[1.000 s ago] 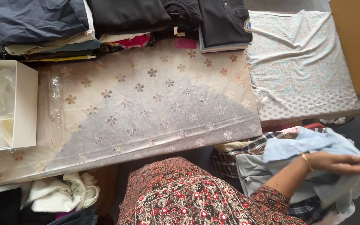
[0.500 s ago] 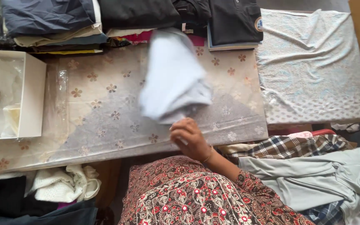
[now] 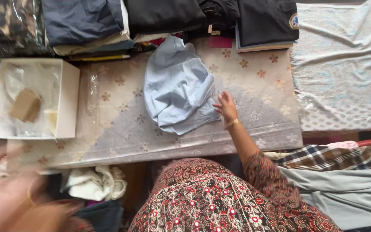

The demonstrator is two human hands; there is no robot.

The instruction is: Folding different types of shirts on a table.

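One of my hands is plain to see: my right hand lies low over the worktop, its fingers loosely spread and holding nothing, the tips just at the right edge of the light blue garment. Whether they press the cloth or only brush it I cannot tell. A thin bangle sits at that wrist. My left hand is a blur at the lower left corner, so I cannot tell how its fingers stand or whether they hold anything.

The light blue garment lies crumpled in a loose heap near the middle of the worktop, its upper end reaching the row of folded clothes at the far edge. It is creased and partly doubled over itself, with one corner pointing toward me.

Left of it on the worktop stands an open white box with a small brown block inside. The worktop's flowered cover shows under clear plastic. To the right lies a pale patterned cloth. By my right side are a plaid cloth and a grey-blue one; a white bundle sits below the worktop's near edge.
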